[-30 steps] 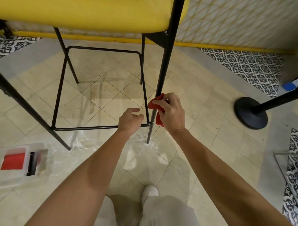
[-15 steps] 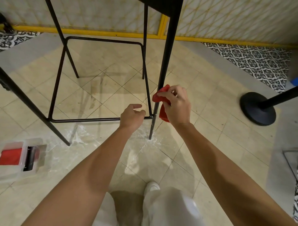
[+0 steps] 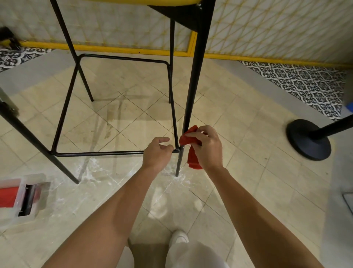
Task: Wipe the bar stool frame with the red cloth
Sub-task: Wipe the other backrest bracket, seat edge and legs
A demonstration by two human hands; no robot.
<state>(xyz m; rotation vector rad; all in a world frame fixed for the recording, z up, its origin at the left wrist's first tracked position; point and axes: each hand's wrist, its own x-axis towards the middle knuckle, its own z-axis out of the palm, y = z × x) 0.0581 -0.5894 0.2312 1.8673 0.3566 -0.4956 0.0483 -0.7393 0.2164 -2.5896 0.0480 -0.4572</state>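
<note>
Bar stool frame (image 3: 172, 107), black metal, fills upper half of view; yellow seat (image 3: 152, 2) only just visible at top edge. Near right leg (image 3: 193, 80) runs from seat down to the tile floor (image 3: 238, 153), thick at top, thin at foot. Footrest ring (image 3: 99, 152) joins that leg low down, just above the floor.

Red cloth (image 3: 192, 151) is bunched in the right hand (image 3: 207, 147), pressed against the right side of the near right leg at about footrest height. Upper bunch touches the leg; a loose tail hangs below the hand, beside the leg, not reaching the floor. Right grip: fingers curled shut on the cloth, thumb and fingertips pinching the top wad.

Left hand (image 3: 157, 153) is at the front footrest bar, right by the corner joint with the leg. Fingers loosely curled, thumb side up; hand covers the bar end. Cannot tell whether it actually grips the bar or just rests on it.

Both forearms bare, reaching forward and down. White shoe (image 3: 178, 237) and light trousers at bottom centre.

Clear plastic box (image 3: 36, 197) on floor at left edge, red item and dark item inside. Black round stanchion base (image 3: 307, 139) on floor at right, well apart from stool. White dusty smears on tiles around the leg foot. Yellow skirting strip (image 3: 114, 48) along back wall.
</note>
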